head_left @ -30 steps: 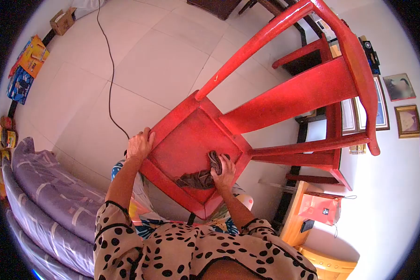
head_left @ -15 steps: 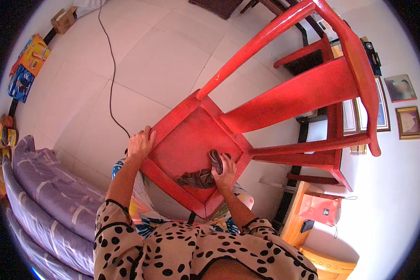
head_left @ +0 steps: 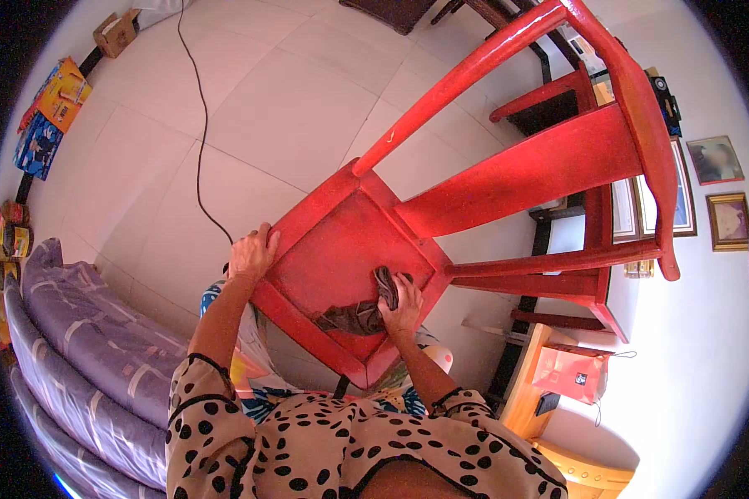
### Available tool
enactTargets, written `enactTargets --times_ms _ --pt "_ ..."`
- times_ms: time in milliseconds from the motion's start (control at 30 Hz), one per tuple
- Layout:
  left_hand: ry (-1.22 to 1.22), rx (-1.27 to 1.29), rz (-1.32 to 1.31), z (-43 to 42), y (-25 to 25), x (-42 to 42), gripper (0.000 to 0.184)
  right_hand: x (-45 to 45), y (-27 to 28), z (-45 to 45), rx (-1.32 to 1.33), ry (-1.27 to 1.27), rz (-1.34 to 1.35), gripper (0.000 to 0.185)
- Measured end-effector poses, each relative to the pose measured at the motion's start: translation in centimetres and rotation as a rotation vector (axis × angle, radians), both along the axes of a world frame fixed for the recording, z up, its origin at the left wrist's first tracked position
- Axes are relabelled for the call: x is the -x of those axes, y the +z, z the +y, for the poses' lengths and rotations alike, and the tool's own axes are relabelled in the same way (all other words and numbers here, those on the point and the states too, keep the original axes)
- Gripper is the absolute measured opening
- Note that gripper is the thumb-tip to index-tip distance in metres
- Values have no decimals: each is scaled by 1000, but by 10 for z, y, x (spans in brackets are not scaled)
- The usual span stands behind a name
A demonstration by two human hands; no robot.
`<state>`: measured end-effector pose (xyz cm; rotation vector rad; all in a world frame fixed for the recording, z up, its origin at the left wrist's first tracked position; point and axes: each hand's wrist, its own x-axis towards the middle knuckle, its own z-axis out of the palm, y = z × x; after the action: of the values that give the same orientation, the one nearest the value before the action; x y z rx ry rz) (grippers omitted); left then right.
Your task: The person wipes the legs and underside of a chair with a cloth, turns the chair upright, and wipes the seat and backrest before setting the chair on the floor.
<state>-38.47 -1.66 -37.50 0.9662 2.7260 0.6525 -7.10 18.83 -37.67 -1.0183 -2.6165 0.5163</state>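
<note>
A red wooden chair point(head_left: 341, 249) stands in front of me, its seat near my knees and its backrest point(head_left: 533, 166) reaching to the upper right. My left hand point(head_left: 254, 252) is wrapped round the left edge of the seat. Near the seat's right side, my right hand point(head_left: 401, 306) is closed on a dark brown cloth point(head_left: 354, 318). Part of the cloth lies spread on the seat panel, and a bunched fold rises by my fingers.
A black cable point(head_left: 201, 133) runs over the tiled floor. Purple cushions point(head_left: 100, 333) are at the lower left. Another red piece of furniture point(head_left: 595, 224) stands behind the backrest. A red bag point(head_left: 570, 373) is beside light wooden furniture at the right.
</note>
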Motion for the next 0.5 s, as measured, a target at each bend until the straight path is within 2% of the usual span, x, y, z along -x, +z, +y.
enactTargets --times_ms 333,433,500 --pt "0 52 0 1 -2 1 32 0 -3 1 -10 12 24 67" --pt "-5 48 -14 1 -2 1 33 3 4 -2 -91 2 32 62" --pt "-2 45 -22 1 0 1 33 1 1 0 -33 9 16 66"
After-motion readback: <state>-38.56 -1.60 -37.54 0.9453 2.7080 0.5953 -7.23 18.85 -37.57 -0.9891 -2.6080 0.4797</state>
